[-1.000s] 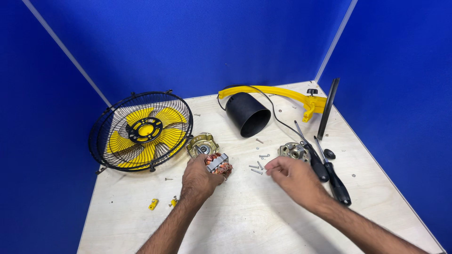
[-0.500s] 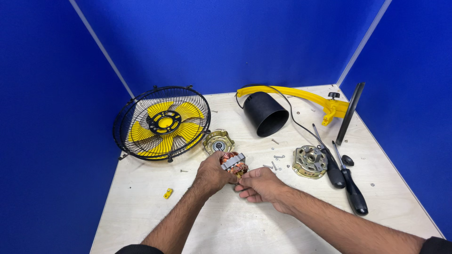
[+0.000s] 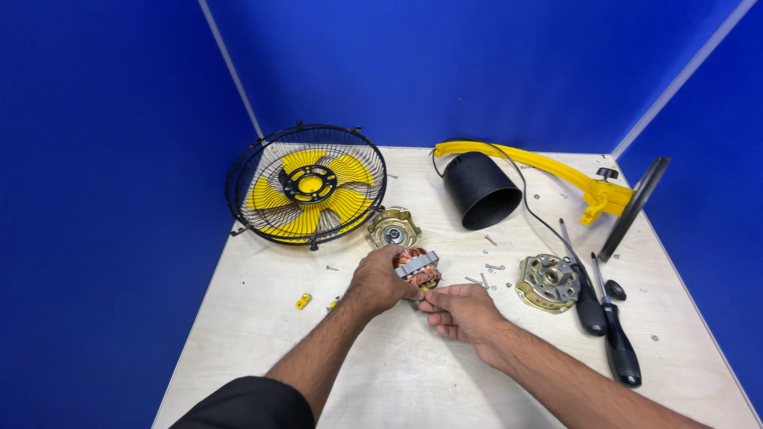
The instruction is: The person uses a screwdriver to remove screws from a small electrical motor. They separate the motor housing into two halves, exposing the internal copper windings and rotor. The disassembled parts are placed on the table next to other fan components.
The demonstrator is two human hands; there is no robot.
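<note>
Motor stator, copper windings with a grey laminated core: held just above the wooden table, near its middle, clasped in the left hand, whose fingers wrap its left side.
Right hand: fingertips pinched together against the stator's lower edge, touching the left hand's fingers (whether they nip a small part there cannot be told).
Brass-coloured motor end cover: flat on the table just beyond the stator.
Second end cover: right of the hands, apart from them.
Loose screws: scattered between the stator and that second cover.
Two screwdrivers, black handles: lying side by side, far right.
Fan cage with yellow blades: rear left.
Black motor housing and yellow stand arm: rear right.
Small yellow clips: left of the left forearm
</note>
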